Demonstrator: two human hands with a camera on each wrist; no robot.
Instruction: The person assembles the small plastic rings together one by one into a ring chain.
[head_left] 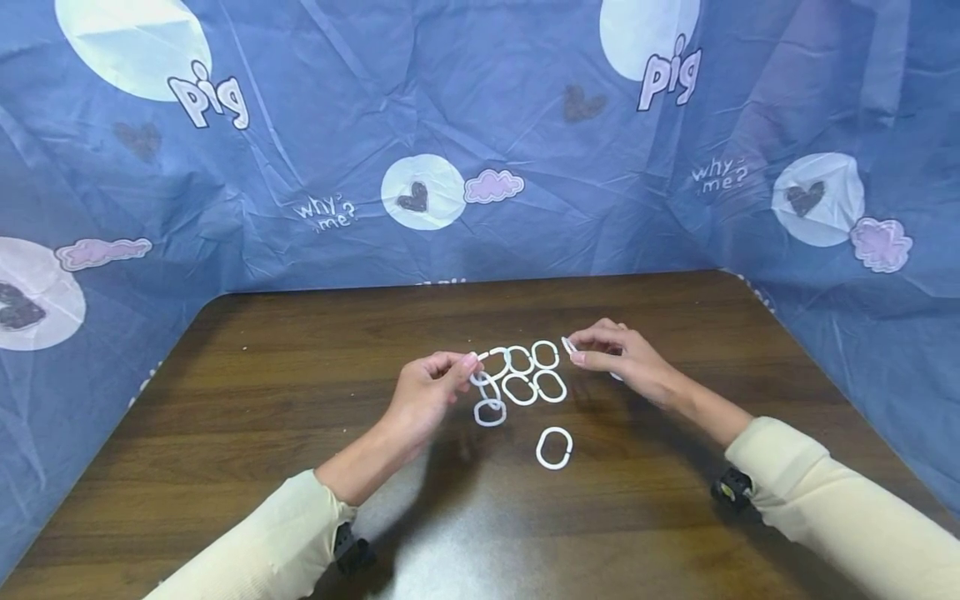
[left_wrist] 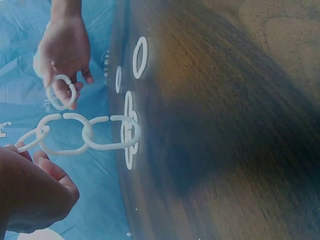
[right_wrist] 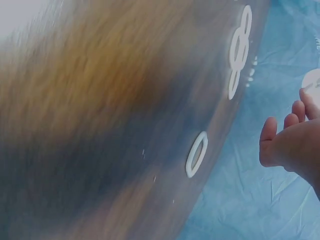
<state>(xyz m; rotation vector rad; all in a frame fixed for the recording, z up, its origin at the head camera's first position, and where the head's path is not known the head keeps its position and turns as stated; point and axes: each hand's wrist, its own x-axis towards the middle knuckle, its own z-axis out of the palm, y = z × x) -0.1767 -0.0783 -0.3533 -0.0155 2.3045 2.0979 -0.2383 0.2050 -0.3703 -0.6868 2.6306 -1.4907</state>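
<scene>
- Head view, closest to you: your cream sleeves [head_left: 262, 542], then a loose white oval link [head_left: 540, 450] lying flat on the wood-grain table [head_left: 225, 433], well apart from the rest.
- Next out, your left hand [head_left: 423, 392]: thumb and fingers pinching the end link of a short chain [left_wrist: 87, 137]. The left wrist view shows three links threaded together, hanging clear of your fingertips, each of the two outer ones with a little gap in its rim.
- Just past that, a cluster of flat links [head_left: 534, 387] sits on the table between your hands. Some touch or overlap; can't tell if any are actually joined.
- Then your right hand [head_left: 626, 358], pinching a single oval link [head_left: 567, 345], held up and nearly edge-on to the head cam. Another link [head_left: 617, 376] peeks out, mostly hidden under that hand.
- Handling, my guess: looks like plastic, so super light, pretty stiff, a bit slick, with some spring at the gap. Probably not fragile unless you wrench it. I'd grab the rim opposite the gap, so the gap's free, and pinch the chain's end link so the others don't swing.
- Way back: blue printed cloth [head_left: 465, 108], "pig" lettering and all.
</scene>
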